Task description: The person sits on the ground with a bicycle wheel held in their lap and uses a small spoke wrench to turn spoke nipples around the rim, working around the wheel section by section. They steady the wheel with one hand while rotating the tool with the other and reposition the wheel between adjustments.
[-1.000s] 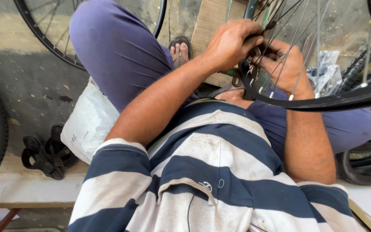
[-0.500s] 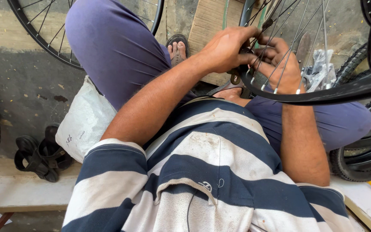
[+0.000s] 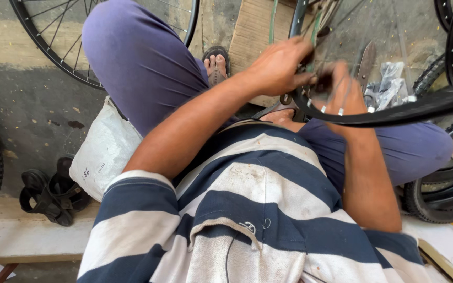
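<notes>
A black bicycle wheel (image 3: 394,112) with thin metal spokes lies across my lap, its rim running from the centre to the right edge. My left hand (image 3: 281,65) reaches over the rim, fingers pinched shut on the spokes near the rim. My right hand (image 3: 342,91) is just to its right, inside the rim and partly behind the spokes. It is blurred and curled around the same spot. A small dark part sits between the two hands; I cannot tell what it is. My striped shirt and purple trousers fill the foreground.
A second spoked wheel (image 3: 64,57) leans at the top left. Beside my left knee are a white sack (image 3: 103,152) and black sandals (image 3: 48,194). Tyres (image 3: 446,194) are stacked at the right. A wooden board (image 3: 252,31), metal pliers (image 3: 365,63) and crumpled plastic (image 3: 389,89) lie beyond the wheel.
Both hands stay at the same spot on the rim. The right hand is now blurred from small movement, and the view has shifted slightly.
</notes>
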`<state>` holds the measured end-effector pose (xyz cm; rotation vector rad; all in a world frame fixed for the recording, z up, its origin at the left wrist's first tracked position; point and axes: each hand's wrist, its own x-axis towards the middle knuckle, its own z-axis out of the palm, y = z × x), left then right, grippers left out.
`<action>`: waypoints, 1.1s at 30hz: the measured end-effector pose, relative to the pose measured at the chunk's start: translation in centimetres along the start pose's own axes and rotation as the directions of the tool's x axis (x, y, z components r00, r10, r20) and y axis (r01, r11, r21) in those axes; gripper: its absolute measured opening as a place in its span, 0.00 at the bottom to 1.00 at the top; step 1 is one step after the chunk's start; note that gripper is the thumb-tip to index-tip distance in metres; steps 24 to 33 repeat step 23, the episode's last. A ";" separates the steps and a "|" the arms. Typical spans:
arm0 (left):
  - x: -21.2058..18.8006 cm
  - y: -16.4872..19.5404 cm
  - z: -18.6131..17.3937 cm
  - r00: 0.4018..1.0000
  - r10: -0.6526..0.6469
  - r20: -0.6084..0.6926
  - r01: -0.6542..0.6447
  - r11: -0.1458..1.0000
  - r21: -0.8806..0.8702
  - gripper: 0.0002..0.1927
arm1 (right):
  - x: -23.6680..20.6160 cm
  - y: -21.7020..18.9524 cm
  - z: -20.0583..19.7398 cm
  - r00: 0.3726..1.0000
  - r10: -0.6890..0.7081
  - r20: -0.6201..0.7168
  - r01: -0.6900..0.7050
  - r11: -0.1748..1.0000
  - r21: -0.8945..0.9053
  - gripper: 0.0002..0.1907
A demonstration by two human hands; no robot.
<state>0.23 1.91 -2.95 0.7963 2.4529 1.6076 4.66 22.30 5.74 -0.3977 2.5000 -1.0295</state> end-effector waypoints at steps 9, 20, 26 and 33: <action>1.0 0.5 -4.0 0.843 0.141 0.519 0.339 0.609 -0.717 0.26 | -4.5 -5.4 -1.8 0.990 0.094 -0.105 -0.075 0.982 0.171 0.11; 0.5 1.0 1.4 0.958 -0.284 0.033 0.278 0.952 0.132 0.20 | 0.5 -0.2 1.0 0.985 0.081 -0.149 -0.017 0.921 0.390 0.21; 0.1 -0.3 -0.1 0.973 -0.208 0.104 0.203 0.978 0.057 0.14 | 1.5 0.9 1.4 0.984 0.126 -0.126 -0.098 0.973 0.211 0.14; 0.1 -0.3 -0.1 0.973 -0.208 0.104 0.203 0.978 0.057 0.14 | 1.5 0.9 1.4 0.984 0.126 -0.126 -0.098 0.973 0.211 0.14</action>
